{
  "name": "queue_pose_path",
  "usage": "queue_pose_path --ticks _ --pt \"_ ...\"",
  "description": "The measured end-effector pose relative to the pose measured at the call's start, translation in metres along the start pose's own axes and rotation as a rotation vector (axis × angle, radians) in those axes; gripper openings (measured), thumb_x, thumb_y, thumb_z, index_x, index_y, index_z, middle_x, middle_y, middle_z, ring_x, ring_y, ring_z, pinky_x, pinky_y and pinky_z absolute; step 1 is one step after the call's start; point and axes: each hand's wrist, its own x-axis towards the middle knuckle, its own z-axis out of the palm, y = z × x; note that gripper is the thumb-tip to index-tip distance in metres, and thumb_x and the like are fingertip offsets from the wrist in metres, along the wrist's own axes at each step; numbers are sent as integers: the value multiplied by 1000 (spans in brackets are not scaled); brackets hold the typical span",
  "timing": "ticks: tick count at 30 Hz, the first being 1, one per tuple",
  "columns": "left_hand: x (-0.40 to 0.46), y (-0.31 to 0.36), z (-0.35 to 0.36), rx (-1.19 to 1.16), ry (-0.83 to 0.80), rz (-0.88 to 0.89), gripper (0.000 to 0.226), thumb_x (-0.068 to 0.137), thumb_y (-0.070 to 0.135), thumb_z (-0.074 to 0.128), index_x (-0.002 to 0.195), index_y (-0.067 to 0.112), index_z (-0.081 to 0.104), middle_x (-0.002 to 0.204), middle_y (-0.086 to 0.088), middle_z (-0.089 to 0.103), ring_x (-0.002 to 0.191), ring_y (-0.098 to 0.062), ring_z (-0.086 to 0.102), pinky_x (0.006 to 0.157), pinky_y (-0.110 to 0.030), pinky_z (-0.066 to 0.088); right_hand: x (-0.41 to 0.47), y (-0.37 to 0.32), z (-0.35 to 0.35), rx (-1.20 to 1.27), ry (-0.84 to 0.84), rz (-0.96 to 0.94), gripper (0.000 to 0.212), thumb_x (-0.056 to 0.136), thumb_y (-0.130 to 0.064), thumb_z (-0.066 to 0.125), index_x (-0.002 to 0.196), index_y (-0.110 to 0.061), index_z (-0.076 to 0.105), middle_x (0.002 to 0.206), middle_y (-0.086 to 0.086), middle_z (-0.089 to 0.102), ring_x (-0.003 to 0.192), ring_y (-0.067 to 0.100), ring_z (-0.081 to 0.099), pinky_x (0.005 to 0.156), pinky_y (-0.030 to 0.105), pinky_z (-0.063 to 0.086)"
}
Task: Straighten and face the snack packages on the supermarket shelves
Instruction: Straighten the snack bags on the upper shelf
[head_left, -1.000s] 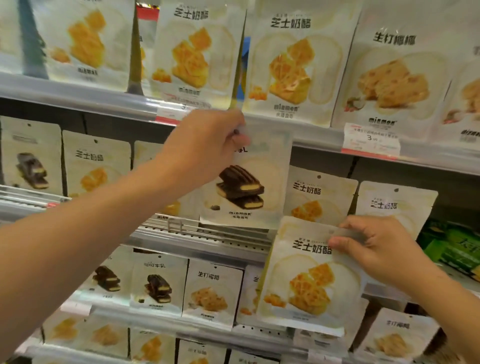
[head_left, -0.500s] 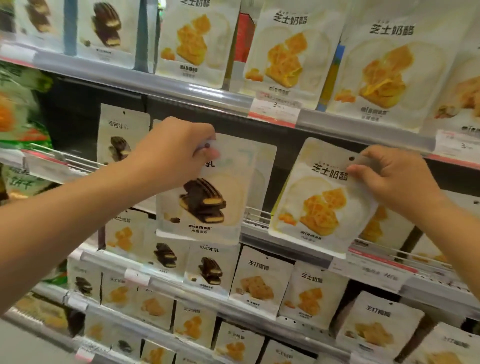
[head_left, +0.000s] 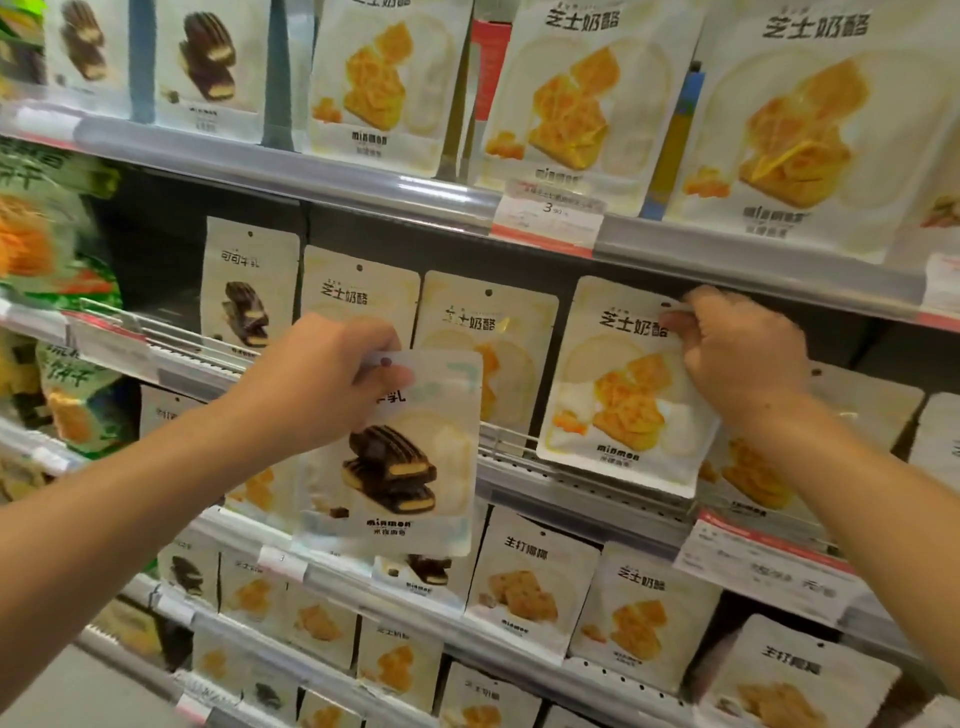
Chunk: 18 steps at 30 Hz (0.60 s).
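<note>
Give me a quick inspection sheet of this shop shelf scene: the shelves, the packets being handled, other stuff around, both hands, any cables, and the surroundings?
Surface: tiered shelves with grey front rails; a price tag is clipped to the upper rail.
Job's things: chocolate snack packet held off the shelf, front facing out; cheese snack packet tilted at the middle shelf, in front of other packets.
Clutter: green snack bags at far left, blurred.
Hands: left hand pinches the chocolate packet's top edge; right hand grips the cheese packet's upper right corner.
Cables: nothing seen.
Surroundings: rows of similar pale packets above and below; grey floor at lower left.
</note>
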Motion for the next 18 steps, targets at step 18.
queue_pose_path --ticks 18 --pt "14 13 28 42 -22 -74 25 90 37 60 107 19 64 80 5 67 63 -9 66 69 -40 59 9 15 45 -42 -462 192 36 97 -51 43 115 -23 55 104 9 66 91 31 62 64 31 38"
